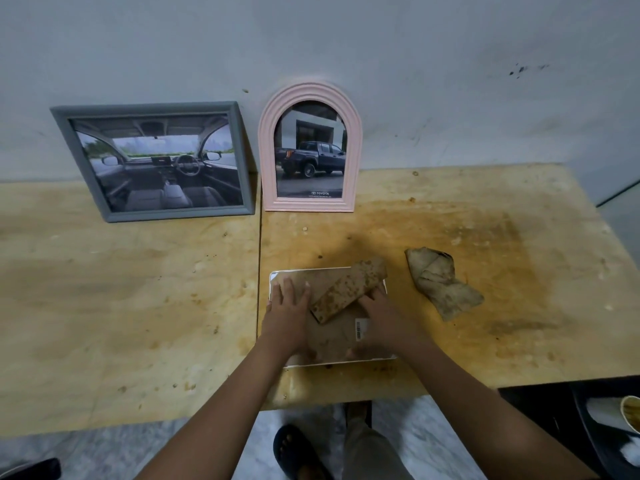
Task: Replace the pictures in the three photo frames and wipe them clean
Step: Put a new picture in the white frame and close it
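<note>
Our left hand (287,306) lies flat with the fingers spread, pressing on the brown backing board (332,336) of the white frame (367,359). Our right hand (379,315) reaches to the lower edge of the stained fold-out stand (348,289); we cannot tell whether its fingers pinch the stand or only touch it.

The frame lies face down on the worktop (485,220), near its front edge. To do this well, we judge that the left hand should keep the frame from sliding while the right works on the back. We should move gently, so the glass beneath is not scraped on the gritty surface.

A crumpled, dirty rag (440,282) sits just to the right, apart from the frame.

This frame's own contents are hidden. Against the wall (415,64), the grey frame (145,109) holds a car-interior picture, and the pink arched frame (308,204) beside it holds a pickup-truck picture.
</note>
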A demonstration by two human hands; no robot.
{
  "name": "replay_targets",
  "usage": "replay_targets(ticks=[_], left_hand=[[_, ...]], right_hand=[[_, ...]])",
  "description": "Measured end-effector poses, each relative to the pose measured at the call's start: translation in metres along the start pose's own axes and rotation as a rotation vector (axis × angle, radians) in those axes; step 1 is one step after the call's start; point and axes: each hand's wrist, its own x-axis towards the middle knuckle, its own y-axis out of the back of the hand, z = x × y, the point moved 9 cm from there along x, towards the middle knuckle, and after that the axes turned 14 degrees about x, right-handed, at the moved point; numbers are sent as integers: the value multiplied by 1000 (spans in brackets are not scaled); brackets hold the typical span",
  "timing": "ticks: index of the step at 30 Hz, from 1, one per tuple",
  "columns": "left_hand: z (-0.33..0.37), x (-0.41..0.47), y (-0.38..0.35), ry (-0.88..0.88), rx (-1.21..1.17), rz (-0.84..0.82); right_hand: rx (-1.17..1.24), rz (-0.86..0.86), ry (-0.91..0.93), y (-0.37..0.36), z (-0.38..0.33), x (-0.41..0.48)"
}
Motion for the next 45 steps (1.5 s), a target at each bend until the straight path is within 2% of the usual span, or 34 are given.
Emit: replay_targets(ticks=[3, 10, 13, 16, 20, 24, 27, 30, 34, 37, 39, 42, 45], left_hand=[[-4, -3, -7, -19, -29, -17], [-3, -21, -8, 47, -181, 15], [-12, -34, -13, 143, -418, 103], [-28, -45, -13, 254, -730, 238], [-44, -43, -15, 379, -876, 286], [-47, -39, -18, 555, -972, 235], [-47, -43, -7, 632, -955, 243], [-55, -43, 11, 668, -1035, 338], [-64, -44, 58, 628, -1208, 589], [-67, -44, 84, 593, -1342, 691], [-66, -36, 88, 531, -1438, 652], [-59, -30, 72, 465, -1689, 507], [-55, -35, 41, 475, -1981, 417]], right_hand=[[52, 66, 48, 2, 0, -10], [260, 241, 1, -12, 25, -38], [319, 331, -47, -10, 30, -43], [379, 497, -123, 7, 40, -45], [603, 455, -287, 9, 48, -32], [577, 448, -436, 8, 49, -27], [563, 523, -471, 10, 40, -34], [678, 682, -380, 27, 29, -42], [775, 889, -139, 79, 4, -48], [904, 910, -60, 106, 2, -46], [955, 868, -21, 112, 9, -41], [964, 870, -93, 108, 28, -47], [1206, 754, -161, 78, 42, -45]])
